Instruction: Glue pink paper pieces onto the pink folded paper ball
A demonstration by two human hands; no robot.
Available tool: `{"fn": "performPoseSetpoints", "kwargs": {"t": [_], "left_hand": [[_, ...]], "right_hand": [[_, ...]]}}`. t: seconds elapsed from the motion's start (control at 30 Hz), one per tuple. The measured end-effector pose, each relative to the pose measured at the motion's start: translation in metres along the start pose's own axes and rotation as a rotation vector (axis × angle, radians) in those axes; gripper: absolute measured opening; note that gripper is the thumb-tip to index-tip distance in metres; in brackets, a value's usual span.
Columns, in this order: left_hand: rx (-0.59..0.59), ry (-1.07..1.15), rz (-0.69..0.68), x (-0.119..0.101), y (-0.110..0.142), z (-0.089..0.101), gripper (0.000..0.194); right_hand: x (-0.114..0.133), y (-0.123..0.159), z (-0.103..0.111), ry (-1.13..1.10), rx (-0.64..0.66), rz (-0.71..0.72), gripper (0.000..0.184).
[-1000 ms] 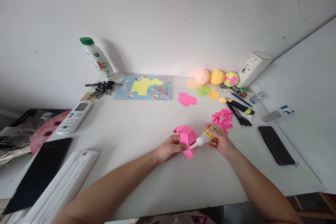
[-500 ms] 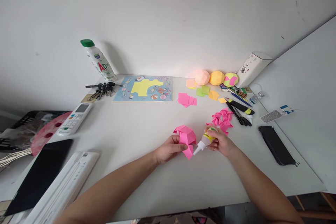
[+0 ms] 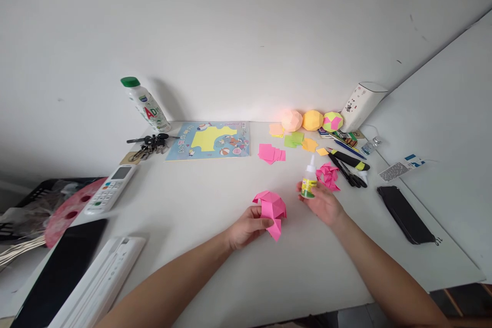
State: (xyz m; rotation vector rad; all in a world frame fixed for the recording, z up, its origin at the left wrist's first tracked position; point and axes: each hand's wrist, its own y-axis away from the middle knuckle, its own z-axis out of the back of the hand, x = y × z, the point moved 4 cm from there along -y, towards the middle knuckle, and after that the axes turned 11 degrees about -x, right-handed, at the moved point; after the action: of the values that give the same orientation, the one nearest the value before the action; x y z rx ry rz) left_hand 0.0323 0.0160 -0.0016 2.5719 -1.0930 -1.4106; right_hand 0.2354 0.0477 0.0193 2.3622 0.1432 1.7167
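Observation:
My left hand [image 3: 249, 228] pinches a partly built pink folded-paper piece [image 3: 272, 207] by its lower flap, over the white table. To its right, my right hand [image 3: 325, 204] holds a glue bottle [image 3: 308, 182] upright, with the white nozzle pointing up and away from the paper. The bottle is clear with a yellow label and some green at its base. Just behind the right hand lies a small heap of folded pink paper units [image 3: 328, 176]. Pink paper squares [image 3: 271, 153] rest farther back.
Finished paper balls [image 3: 312, 120] line the wall, near green paper squares [image 3: 294, 139]. Scissors [image 3: 346, 171], a cutter [image 3: 350, 159] and a black pouch [image 3: 405, 214] lie at right. At left are a bottle [image 3: 148, 107], keys [image 3: 151, 144], a remote [image 3: 111, 188] and a tablet [image 3: 61, 271].
My right hand has turned the glue bottle from nozzle-down beside the paper to upright and moved it slightly away. The left hand keeps its hold on the pink piece. The view has shifted slightly.

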Motion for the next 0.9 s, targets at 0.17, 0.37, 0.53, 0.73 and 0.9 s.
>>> {"fn": "performPoseSetpoints", "kwargs": {"t": [0.17,0.37,0.53,0.73,0.9], "left_hand": [[0.0,-0.014,-0.006,0.0,0.0,0.0,0.017],[-0.008,-0.006,-0.014,-0.002,0.002,-0.002,0.016],[-0.006,-0.019,-0.013,-0.001,0.002,-0.002,0.017],[0.012,-0.032,-0.012,-0.002,0.001,-0.002,0.017],[0.0,-0.024,-0.018,-0.002,0.0,-0.001,0.018]], "right_hand": [[-0.009,-0.017,0.0,0.395,-0.104,0.255,0.035],[-0.016,-0.033,-0.004,0.774,-0.274,0.476,0.04],[-0.007,-0.023,0.003,0.865,-0.258,0.603,0.039],[0.023,-0.012,0.024,1.107,-0.369,0.886,0.026],[0.015,-0.027,0.031,1.446,-0.35,0.99,0.03]]}}
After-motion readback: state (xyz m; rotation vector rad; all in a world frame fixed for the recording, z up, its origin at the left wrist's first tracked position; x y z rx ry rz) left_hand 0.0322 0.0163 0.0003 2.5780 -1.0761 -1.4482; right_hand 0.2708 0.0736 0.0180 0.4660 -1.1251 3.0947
